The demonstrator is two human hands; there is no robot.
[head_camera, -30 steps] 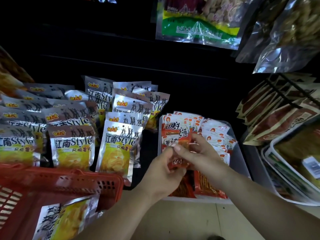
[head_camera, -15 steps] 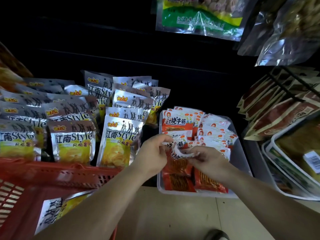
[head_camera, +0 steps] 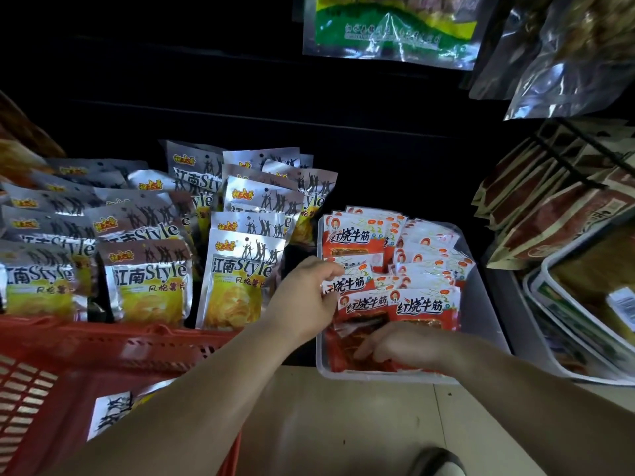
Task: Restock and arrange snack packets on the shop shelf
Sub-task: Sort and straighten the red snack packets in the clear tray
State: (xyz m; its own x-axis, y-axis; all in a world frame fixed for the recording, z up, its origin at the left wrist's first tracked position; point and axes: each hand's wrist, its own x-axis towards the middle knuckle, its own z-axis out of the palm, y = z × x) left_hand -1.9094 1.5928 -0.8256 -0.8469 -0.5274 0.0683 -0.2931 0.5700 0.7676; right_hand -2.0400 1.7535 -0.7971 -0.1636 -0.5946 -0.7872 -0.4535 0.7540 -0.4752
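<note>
A clear plastic tray [head_camera: 486,314] on the shelf holds several small red-and-white snack packets [head_camera: 426,305] standing in rows. My left hand [head_camera: 304,298] is at the tray's left side, its fingers curled round the edge of a red-and-white packet [head_camera: 347,285] in the front rows. My right hand [head_camera: 400,345] reaches down into the tray's front, fingers curled among the red packets lying there; what they hold is hidden. Silver-and-yellow chip bags [head_camera: 240,280] stand in rows to the left of the tray.
A red plastic basket [head_camera: 113,352] at lower left holds another chip bag [head_camera: 110,412]. Brown-red packets [head_camera: 549,218] hang on a rack at right above white trays [head_camera: 584,338]. Large clear bags [head_camera: 391,29] hang overhead. Beige floor shows below the shelf edge.
Both hands have come apart from the packet they held together. The left hand moved to the tray's left rows, and the right hand dropped into the tray's front. Front packets now stand upright.
</note>
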